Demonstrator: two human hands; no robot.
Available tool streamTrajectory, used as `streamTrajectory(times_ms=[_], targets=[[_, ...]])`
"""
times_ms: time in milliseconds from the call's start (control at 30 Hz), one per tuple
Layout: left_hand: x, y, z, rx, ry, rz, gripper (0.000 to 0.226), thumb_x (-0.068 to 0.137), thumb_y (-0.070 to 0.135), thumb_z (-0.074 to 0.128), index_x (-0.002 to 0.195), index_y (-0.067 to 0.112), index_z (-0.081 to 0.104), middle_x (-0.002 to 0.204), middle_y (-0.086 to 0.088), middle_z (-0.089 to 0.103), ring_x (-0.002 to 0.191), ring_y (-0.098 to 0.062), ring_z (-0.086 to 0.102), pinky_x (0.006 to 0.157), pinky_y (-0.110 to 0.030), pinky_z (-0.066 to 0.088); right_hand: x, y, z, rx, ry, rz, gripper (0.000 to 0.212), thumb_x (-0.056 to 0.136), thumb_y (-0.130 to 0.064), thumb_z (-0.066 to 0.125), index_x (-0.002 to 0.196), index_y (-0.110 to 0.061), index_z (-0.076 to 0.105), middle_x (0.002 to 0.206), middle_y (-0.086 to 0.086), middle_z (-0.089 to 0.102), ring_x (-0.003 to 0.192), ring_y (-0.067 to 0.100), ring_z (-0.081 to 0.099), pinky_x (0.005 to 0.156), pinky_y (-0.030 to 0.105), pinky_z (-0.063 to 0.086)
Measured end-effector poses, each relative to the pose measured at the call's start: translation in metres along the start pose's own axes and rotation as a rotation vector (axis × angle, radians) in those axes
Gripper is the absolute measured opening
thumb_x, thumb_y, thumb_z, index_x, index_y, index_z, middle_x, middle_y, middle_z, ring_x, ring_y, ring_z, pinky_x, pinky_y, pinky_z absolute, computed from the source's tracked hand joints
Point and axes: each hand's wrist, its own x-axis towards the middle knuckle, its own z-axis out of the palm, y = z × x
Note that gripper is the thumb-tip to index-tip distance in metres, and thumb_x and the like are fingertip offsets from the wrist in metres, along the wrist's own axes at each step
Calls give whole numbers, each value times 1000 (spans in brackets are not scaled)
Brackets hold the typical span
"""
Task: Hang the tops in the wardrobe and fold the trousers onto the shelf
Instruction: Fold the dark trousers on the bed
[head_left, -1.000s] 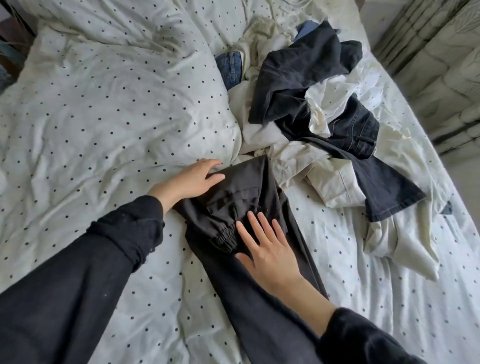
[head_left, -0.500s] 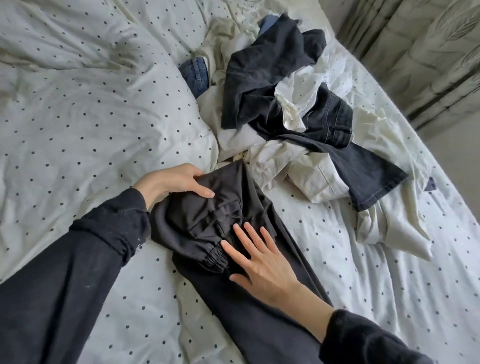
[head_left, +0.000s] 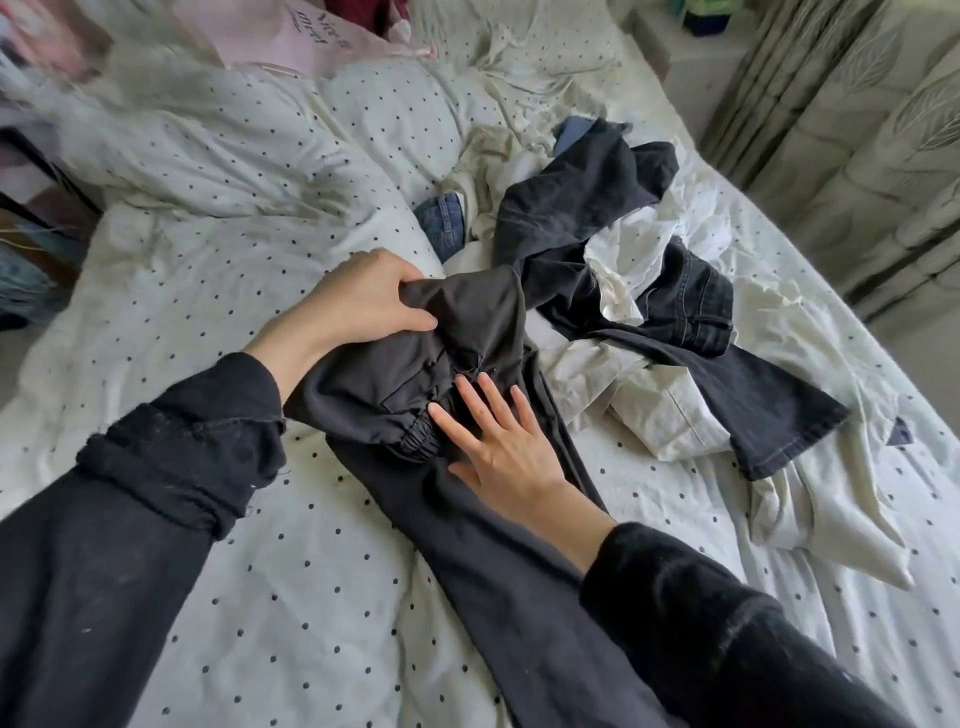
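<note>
Black trousers (head_left: 467, 509) with an elastic cuff lie lengthwise on the dotted bedding. My left hand (head_left: 358, 299) grips their far end, bunching the fabric and lifting it back over the rest. My right hand (head_left: 498, 441) lies flat with spread fingers on the trousers just below the cuff, pressing them down. Beyond them lies a pile of clothes: dark jeans (head_left: 675, 306), cream garments (head_left: 654, 410) and blue denim (head_left: 441, 223).
A puffy white duvet with black dots (head_left: 234, 171) fills the left of the bed. A pink garment (head_left: 291, 36) lies at the far end. Pale curtains (head_left: 857, 130) hang along the right side. Dark furniture (head_left: 31, 208) stands at the left edge.
My left hand went from resting flat beside the trousers to gripping their far end and lifting it. The view tilted up, showing more of the bed's far end. My right hand stayed pressed down.
</note>
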Motion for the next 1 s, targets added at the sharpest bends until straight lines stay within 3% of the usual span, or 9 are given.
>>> streamTrajectory(times_ms=[133,267,367,467,533,667,767,900,1000], targets=[[-9,12,-13,189,195,31,25,81,35,68,99,19,68,98,-9,67,97,-33,58,76,-35,43,43,-4,-18,74,-88,5,64,98,-39,40,151,-33,4,159,5,-5,146,26,-10,117,48,6],[-32,5,46,266,152,53,19,86,32,59,97,17,59,104,-8,64,98,-35,58,69,-33,34,1,-5,6,73,-277,1,60,101,-39,33,151,-28,4,158,4,-13,145,23,-15,118,46,-3],[-44,2,78,277,158,79,19,89,34,57,98,16,57,101,-4,62,94,-32,60,66,-31,33,-39,11,23,91,-297,6,52,101,-33,35,150,-21,22,159,7,2,147,24,2,116,44,-4],[-60,12,106,240,248,117,24,90,33,58,106,16,60,101,-5,62,89,-32,61,62,-31,32,-75,28,31,139,-157,81,43,90,-27,38,121,-12,64,132,10,57,124,27,53,105,48,30],[-74,22,125,265,267,174,26,87,32,61,106,13,60,98,-8,62,87,-32,63,61,-33,35,-95,37,31,242,-13,153,41,90,-23,36,109,-8,69,116,9,67,109,28,63,95,46,46],[-109,40,174,351,1,261,37,91,39,54,119,15,51,111,-4,56,101,-23,58,72,-31,40,-118,37,13,515,289,538,24,94,-9,42,109,-3,59,107,12,63,96,31,59,80,37,45],[-120,40,192,326,-261,321,38,96,31,44,131,17,51,126,-3,55,110,-25,54,90,-35,42,-125,26,8,483,452,450,22,91,-13,39,109,-9,51,108,10,58,97,21,50,82,33,44],[-103,12,169,-105,-60,174,34,89,8,45,110,20,68,115,2,66,106,-22,60,92,-36,46,-123,2,25,335,368,191,25,87,-15,46,108,-10,58,114,12,61,109,28,55,83,37,49],[-69,-20,146,-56,4,73,35,94,11,48,129,12,53,128,-6,54,119,-25,51,99,-37,40,-128,-12,44,209,161,146,38,86,-29,46,114,-13,65,120,13,62,115,30,58,73,35,55]])
